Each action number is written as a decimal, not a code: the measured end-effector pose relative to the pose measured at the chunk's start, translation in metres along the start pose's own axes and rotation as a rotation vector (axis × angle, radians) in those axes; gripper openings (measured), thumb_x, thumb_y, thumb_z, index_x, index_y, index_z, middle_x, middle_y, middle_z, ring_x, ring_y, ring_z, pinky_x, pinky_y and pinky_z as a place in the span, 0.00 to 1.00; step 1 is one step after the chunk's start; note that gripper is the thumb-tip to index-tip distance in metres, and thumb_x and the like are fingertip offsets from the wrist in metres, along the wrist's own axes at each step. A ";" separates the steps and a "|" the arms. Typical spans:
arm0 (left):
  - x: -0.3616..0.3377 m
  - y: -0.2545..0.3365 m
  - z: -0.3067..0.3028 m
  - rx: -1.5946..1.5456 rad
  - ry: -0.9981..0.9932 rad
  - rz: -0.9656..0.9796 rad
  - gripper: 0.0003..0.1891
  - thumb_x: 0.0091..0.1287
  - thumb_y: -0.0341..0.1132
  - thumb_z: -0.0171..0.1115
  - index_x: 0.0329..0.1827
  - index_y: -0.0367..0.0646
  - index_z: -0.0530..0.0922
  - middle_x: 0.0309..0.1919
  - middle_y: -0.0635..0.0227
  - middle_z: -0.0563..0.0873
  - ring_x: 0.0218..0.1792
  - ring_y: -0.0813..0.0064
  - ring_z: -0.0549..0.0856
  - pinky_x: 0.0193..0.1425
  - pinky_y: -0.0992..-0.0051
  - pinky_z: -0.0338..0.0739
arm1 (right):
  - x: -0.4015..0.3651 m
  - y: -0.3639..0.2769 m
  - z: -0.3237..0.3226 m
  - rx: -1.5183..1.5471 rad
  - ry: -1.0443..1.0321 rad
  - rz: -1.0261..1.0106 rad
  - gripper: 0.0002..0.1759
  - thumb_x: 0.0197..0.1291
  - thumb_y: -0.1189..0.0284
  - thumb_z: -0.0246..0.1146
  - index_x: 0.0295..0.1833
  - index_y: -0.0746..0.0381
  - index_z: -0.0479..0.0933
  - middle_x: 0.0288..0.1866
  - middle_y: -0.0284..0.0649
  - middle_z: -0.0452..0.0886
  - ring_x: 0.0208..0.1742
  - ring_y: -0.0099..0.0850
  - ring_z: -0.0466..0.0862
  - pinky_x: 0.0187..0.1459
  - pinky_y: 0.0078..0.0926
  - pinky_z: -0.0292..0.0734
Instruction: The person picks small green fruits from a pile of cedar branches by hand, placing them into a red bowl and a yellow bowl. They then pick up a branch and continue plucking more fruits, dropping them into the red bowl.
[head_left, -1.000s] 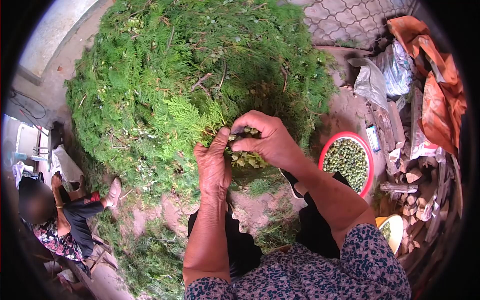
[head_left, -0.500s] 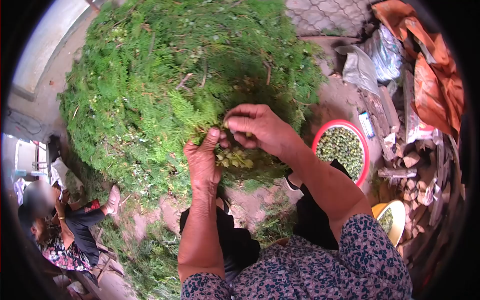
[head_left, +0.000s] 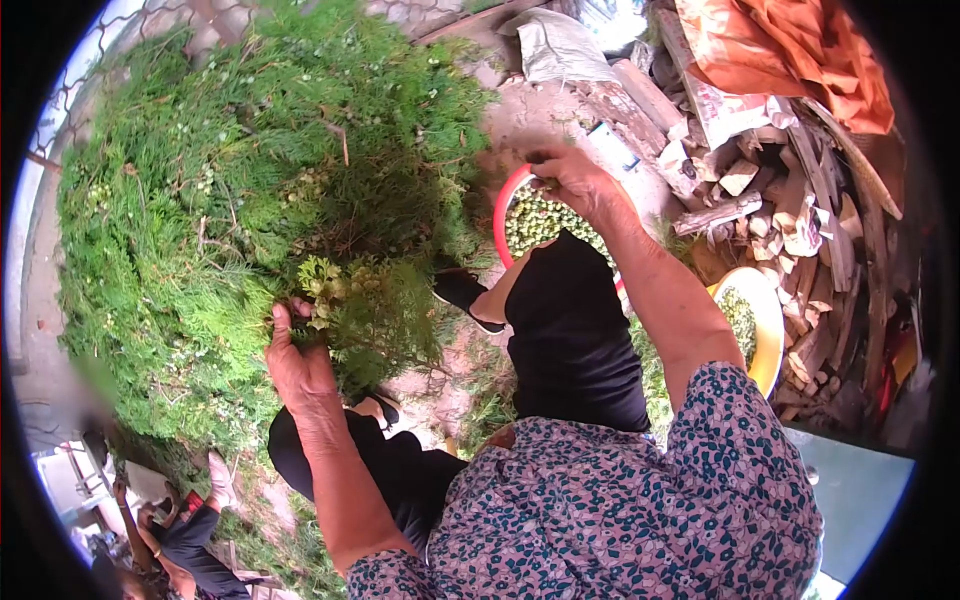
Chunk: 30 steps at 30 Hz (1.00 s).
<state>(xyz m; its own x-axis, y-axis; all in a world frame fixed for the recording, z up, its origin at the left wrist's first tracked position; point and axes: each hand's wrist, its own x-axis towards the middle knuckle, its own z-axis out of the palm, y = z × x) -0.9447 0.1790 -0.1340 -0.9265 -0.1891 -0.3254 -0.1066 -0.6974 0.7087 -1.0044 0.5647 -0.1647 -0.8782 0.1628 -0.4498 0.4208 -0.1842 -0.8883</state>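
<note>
My left hand (head_left: 303, 365) is closed on a leafy green sprig (head_left: 325, 285) with pale green cones, at the near side of a large heap of cut branches (head_left: 230, 130). Over the far rim of a red basin (head_left: 502, 215) is my right hand (head_left: 575, 180), its fingers curled downward. What it holds, if anything, is too blurred to make out. Many small round green cones (head_left: 545, 222) fill the basin.
A yellow basin (head_left: 768, 330) with green bits stands at the right. Beyond it are stacked firewood (head_left: 800, 250), an orange cloth (head_left: 800, 60) and a pale sack (head_left: 560, 48). Another person (head_left: 185, 545) sits at the lower left. My black-clothed knees are below.
My right hand has moved away from my left hand to the red basin. My left hand remains at the branches. The view has turned toward the right.
</note>
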 end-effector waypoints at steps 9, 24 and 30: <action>-0.025 -0.028 0.012 -0.112 0.078 -0.015 0.11 0.61 0.32 0.60 0.42 0.35 0.73 0.32 0.64 0.79 0.36 0.69 0.77 0.47 0.63 0.74 | 0.020 0.101 -0.137 -0.288 0.235 -0.345 0.23 0.52 0.72 0.60 0.55 0.64 0.70 0.51 0.41 0.71 0.54 0.39 0.69 0.42 0.45 0.77; -0.107 -0.012 0.016 -0.135 0.089 -0.006 0.14 0.60 0.28 0.61 0.48 0.34 0.71 0.38 0.60 0.80 0.39 0.67 0.80 0.46 0.65 0.79 | -0.186 -0.014 0.079 -0.213 -0.160 -0.645 0.10 0.56 0.78 0.60 0.45 0.62 0.78 0.33 0.31 0.78 0.31 0.18 0.76 0.34 0.18 0.74; -0.132 -0.008 0.015 -0.148 0.046 0.088 0.11 0.59 0.26 0.61 0.44 0.37 0.74 0.37 0.65 0.81 0.38 0.73 0.80 0.45 0.71 0.78 | -0.216 0.005 0.169 -0.490 -0.470 -1.222 0.16 0.47 0.85 0.61 0.45 0.65 0.76 0.41 0.44 0.75 0.40 0.37 0.79 0.42 0.27 0.75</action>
<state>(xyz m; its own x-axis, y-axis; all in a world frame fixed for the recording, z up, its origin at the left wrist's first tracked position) -0.8269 0.2199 -0.0874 -0.9120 -0.2828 -0.2971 0.0316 -0.7705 0.6367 -0.8508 0.3649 -0.0558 -0.6948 -0.3815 0.6097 -0.7069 0.2057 -0.6768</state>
